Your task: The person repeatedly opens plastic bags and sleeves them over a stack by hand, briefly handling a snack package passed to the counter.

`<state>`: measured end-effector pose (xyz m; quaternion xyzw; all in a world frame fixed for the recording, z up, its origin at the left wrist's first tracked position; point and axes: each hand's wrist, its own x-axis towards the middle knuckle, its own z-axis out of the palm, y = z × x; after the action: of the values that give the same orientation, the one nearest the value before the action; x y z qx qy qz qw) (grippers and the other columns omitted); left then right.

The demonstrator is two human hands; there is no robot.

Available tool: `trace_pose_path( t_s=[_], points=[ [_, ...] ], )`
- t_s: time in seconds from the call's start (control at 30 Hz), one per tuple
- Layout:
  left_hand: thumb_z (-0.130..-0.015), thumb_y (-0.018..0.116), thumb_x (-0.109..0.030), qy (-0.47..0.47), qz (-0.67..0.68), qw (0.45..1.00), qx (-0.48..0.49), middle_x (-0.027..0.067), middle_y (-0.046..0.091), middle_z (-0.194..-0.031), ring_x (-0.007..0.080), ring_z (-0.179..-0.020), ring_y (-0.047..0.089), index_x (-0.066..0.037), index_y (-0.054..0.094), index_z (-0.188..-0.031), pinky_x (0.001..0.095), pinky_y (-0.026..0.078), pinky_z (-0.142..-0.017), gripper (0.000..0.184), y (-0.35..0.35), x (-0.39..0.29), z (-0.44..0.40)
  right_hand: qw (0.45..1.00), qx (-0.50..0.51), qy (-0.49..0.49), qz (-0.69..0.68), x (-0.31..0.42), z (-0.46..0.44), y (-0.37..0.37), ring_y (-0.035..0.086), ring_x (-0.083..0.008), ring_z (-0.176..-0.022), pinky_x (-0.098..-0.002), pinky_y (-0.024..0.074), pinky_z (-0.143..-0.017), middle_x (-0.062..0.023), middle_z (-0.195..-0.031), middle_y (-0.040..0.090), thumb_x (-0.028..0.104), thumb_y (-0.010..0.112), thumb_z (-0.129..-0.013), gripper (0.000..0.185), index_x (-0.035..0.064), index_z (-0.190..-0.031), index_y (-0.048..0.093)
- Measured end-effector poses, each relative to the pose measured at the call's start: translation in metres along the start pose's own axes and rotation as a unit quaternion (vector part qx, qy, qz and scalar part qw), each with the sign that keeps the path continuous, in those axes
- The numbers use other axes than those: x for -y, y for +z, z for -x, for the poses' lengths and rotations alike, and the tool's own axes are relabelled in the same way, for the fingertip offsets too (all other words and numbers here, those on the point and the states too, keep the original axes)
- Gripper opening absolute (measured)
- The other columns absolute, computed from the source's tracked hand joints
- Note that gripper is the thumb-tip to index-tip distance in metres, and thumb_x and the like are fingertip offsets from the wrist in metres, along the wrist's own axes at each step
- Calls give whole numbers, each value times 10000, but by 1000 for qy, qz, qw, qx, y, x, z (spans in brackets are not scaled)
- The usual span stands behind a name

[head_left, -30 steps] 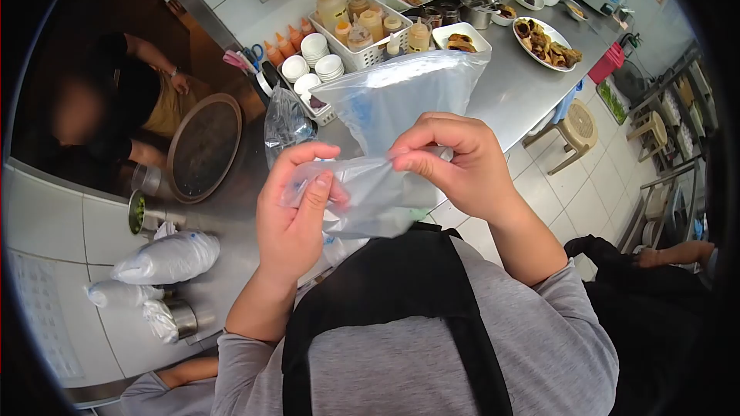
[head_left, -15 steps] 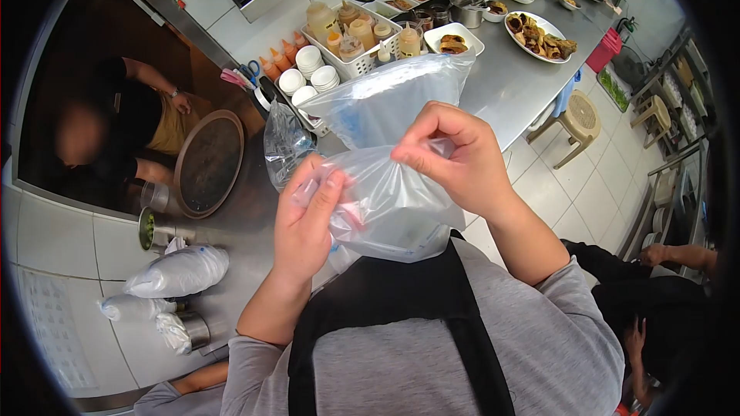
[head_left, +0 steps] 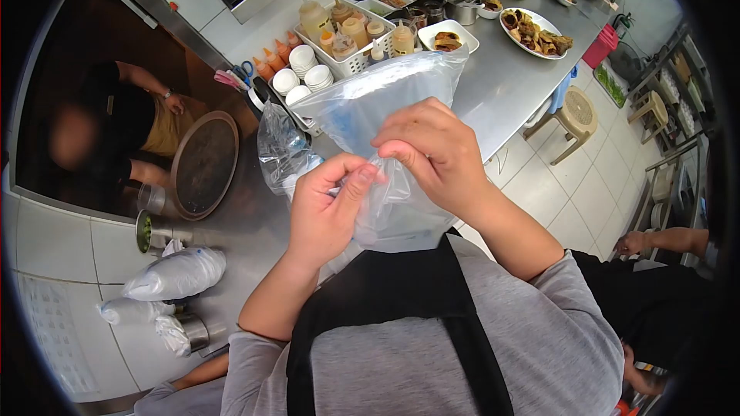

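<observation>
A thin translucent plastic bag (head_left: 405, 223) hangs in front of my apron, its upper part bunched between my two hands. My left hand (head_left: 325, 212) pinches the gathered plastic between thumb and fingers. Close beside it, my right hand (head_left: 438, 156) is closed over the same bunched part, fingers curled down and thumb tucked under. What the bag holds, if anything, I cannot make out. Just beyond my hands is a larger clear plastic bag (head_left: 362, 100) with a blue patch. A crumpled clear bag (head_left: 281, 150) lies to the left of it.
Sauce bottles fill a white basket (head_left: 351, 62), beside stacked white cups (head_left: 303, 58). An oval plate of food (head_left: 536, 32) sits on the steel counter (head_left: 501, 85). A round brown tray (head_left: 204, 166) stands left, near a seated person. Another person is at right, past a stool (head_left: 574, 114).
My hands have come closer together, gathering the bag's upper part into a tighter bunch. The bag now looks narrower. The person at right has shifted an arm.
</observation>
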<state>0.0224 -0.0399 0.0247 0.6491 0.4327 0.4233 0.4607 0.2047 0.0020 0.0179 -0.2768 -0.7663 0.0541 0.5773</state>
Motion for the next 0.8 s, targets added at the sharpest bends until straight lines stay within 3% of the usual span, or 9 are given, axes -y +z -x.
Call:
trace_pose_path(
  t_s=[0.17,0.2,0.33,0.5,0.57,0.63,0.67,0.73,0.8],
  points=[
    [-962,535,-183,90,-91,990,55,20,591,-784,84,-703,502,0,620,-785,226,396,-639,269,1,11,-11,887,169,300,-306,9,6,-20,591,-138,-717,-264,450,-666,-61,-765,644,128,682,-848,131,46,-913,603],
    [-971,513,-190,140,-50,988,-32,22,574,-758,88,-692,498,0,602,-748,233,392,-630,306,4,13,-14,835,247,348,-347,8,6,-23,600,-131,-742,-261,454,-682,-55,-777,650,128,697,-838,195,49,-981,591],
    [-985,470,-202,47,266,960,-76,28,557,-752,100,-677,499,-17,559,-761,245,402,-630,303,-4,15,-9,853,418,206,-235,-5,8,-34,603,-117,-714,-239,461,-677,-66,-742,630,195,732,-812,334,54,-1057,554],
    [-966,523,-216,-51,466,867,168,23,588,-756,84,-664,520,-32,572,-893,227,424,-646,204,-13,29,-6,859,171,294,-383,-21,19,-21,582,-75,-742,-244,459,-673,-12,-759,629,192,681,-868,255,53,-1049,568],
    [-942,578,-219,54,-15,983,172,-11,574,-694,63,-665,533,-42,603,-956,212,430,-633,180,-2,17,-6,848,50,315,-423,-22,20,-20,576,-66,-757,-243,460,-682,-1,-782,634,178,662,-885,211,48,-1033,584],
    [-921,613,-199,46,-46,978,196,-24,595,-756,46,-730,548,-59,621,-1029,212,443,-645,177,-10,24,-8,633,138,393,-652,-23,23,-26,551,-47,-789,-232,455,-717,6,-825,634,140,655,-885,140,44,-981,620],
    [-928,595,-195,15,26,993,112,-2,610,-815,62,-760,566,-44,612,-1021,225,455,-677,178,-12,27,-9,633,138,393,-652,-21,22,-28,551,-47,-789,-232,455,-717,6,-825,634,140,655,-885,140,44,-981,620],
    [-948,565,-198,-19,260,965,-37,19,615,-877,63,-739,560,-54,601,-981,232,460,-657,152,-8,26,-13,779,355,299,-422,-17,20,-31,559,-49,-795,-215,455,-739,10,-864,635,120,636,-894,110,41,-971,632],
    [-954,554,-202,-24,338,940,-31,19,611,-883,69,-730,559,-59,589,-982,228,454,-659,150,-14,25,-11,818,332,290,-368,-21,29,-27,544,-41,-805,-209,440,-731,17,-873,618,105,651,-871,131,36,-978,617]
  ],
)
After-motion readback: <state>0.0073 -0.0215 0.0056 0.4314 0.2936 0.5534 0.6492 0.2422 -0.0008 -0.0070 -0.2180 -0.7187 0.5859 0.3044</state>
